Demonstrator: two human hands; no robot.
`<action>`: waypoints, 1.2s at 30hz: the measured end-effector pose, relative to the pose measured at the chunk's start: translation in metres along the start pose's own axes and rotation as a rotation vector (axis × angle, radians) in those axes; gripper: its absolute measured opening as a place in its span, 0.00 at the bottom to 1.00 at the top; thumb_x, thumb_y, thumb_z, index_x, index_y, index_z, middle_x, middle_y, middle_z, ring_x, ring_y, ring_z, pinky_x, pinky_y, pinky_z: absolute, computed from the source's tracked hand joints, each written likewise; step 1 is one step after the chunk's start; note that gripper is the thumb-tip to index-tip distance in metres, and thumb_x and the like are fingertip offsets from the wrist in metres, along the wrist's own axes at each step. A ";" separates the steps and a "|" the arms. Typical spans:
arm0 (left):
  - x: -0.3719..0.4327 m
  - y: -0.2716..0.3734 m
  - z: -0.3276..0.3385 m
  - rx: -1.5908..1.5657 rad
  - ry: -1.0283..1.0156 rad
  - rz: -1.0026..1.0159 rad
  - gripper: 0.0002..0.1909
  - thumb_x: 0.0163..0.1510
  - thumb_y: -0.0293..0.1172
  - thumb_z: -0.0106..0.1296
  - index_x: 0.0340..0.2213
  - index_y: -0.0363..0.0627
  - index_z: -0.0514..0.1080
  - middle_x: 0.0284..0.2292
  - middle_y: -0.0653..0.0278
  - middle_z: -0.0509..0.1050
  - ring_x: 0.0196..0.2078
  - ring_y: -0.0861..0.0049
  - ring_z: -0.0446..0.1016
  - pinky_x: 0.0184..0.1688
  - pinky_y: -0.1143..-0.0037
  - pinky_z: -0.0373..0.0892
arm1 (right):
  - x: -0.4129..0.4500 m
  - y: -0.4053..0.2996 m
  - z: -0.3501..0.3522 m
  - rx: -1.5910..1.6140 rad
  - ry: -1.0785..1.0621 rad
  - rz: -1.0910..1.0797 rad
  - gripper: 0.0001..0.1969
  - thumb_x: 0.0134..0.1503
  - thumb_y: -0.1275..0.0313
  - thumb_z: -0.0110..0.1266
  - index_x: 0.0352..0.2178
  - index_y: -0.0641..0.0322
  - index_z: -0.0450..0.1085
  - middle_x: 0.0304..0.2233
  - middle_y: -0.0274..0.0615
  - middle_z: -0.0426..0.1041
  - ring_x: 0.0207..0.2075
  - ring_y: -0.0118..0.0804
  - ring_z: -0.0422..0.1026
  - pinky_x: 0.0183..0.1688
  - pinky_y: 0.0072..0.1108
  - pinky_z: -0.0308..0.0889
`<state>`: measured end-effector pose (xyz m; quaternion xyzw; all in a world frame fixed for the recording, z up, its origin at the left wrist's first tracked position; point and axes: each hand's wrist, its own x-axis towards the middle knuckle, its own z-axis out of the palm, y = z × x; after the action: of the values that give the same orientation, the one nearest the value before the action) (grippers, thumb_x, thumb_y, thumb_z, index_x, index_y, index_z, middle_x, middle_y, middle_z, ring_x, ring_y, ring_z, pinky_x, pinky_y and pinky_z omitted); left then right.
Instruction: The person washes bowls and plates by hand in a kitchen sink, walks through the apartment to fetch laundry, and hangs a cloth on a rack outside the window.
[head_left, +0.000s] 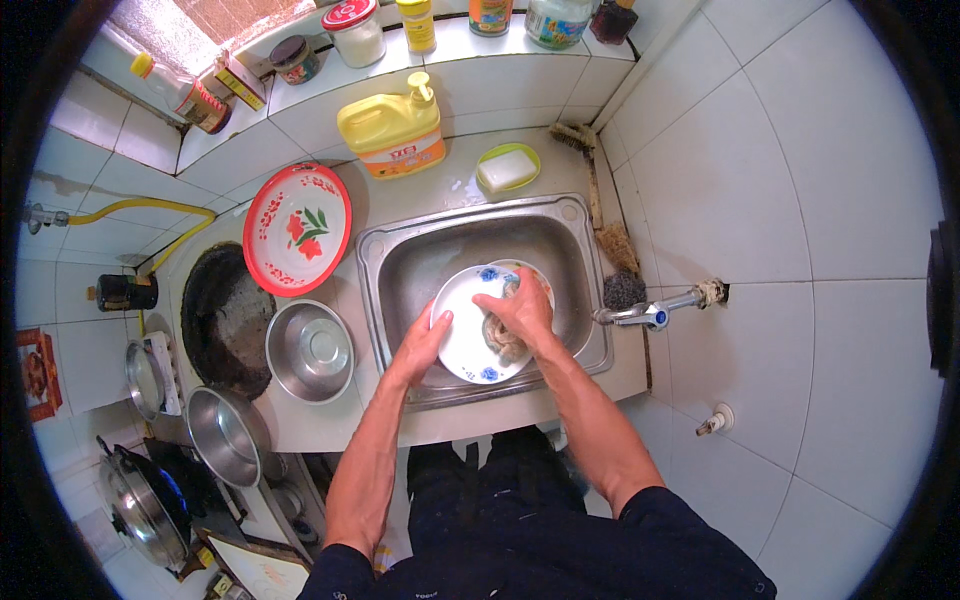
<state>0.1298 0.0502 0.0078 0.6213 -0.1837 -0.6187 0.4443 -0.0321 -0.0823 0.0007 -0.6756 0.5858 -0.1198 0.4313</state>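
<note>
Over a stainless steel sink (405, 259), my left hand (421, 346) grips the left rim of a white plate (461, 337) with blue flowers, thumb on its face. My right hand (525, 311) presses a crumpled greyish-brown cloth (501, 341) against the plate's right side. Part of the cloth is hidden under my fingers. Behind the plate, the rim of a second patterned dish (541, 276) shows; how it rests in the sink is hidden.
A chrome faucet (637, 313) juts in from the right wall. Left of the sink stand a steel basin (310, 352) and a red-rimmed enamel basin (296, 229). Behind it are a yellow detergent jug (394, 135) and soap (508, 170) in a green dish. A brush (592, 176) leans at the right.
</note>
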 end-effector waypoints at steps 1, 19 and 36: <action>0.002 -0.001 -0.002 0.000 0.000 0.001 0.24 0.65 0.39 0.44 0.58 0.42 0.60 0.41 0.63 0.74 0.37 0.81 0.74 0.39 0.77 0.72 | 0.000 -0.001 -0.001 -0.025 -0.019 0.025 0.33 0.41 0.58 0.69 0.45 0.65 0.68 0.43 0.55 0.74 0.46 0.51 0.73 0.49 0.34 0.66; 0.003 -0.025 0.003 -0.098 0.032 -0.001 0.28 0.54 0.22 0.47 0.58 0.39 0.61 0.45 0.61 0.74 0.44 0.77 0.74 0.46 0.75 0.71 | 0.005 -0.029 0.005 -0.309 0.110 -0.590 0.30 0.37 0.49 0.69 0.36 0.58 0.73 0.33 0.46 0.74 0.39 0.46 0.73 0.47 0.33 0.63; -0.001 -0.058 0.000 -0.317 0.070 -0.032 0.22 0.59 0.29 0.47 0.55 0.41 0.62 0.46 0.61 0.73 0.43 0.74 0.75 0.43 0.69 0.76 | -0.003 -0.007 -0.011 -0.090 0.248 -0.513 0.17 0.55 0.67 0.56 0.45 0.64 0.72 0.48 0.54 0.72 0.52 0.54 0.69 0.56 0.38 0.62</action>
<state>0.1109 0.0821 -0.0373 0.5673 -0.0584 -0.6250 0.5331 -0.0355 -0.0845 0.0136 -0.8003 0.4489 -0.2805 0.2815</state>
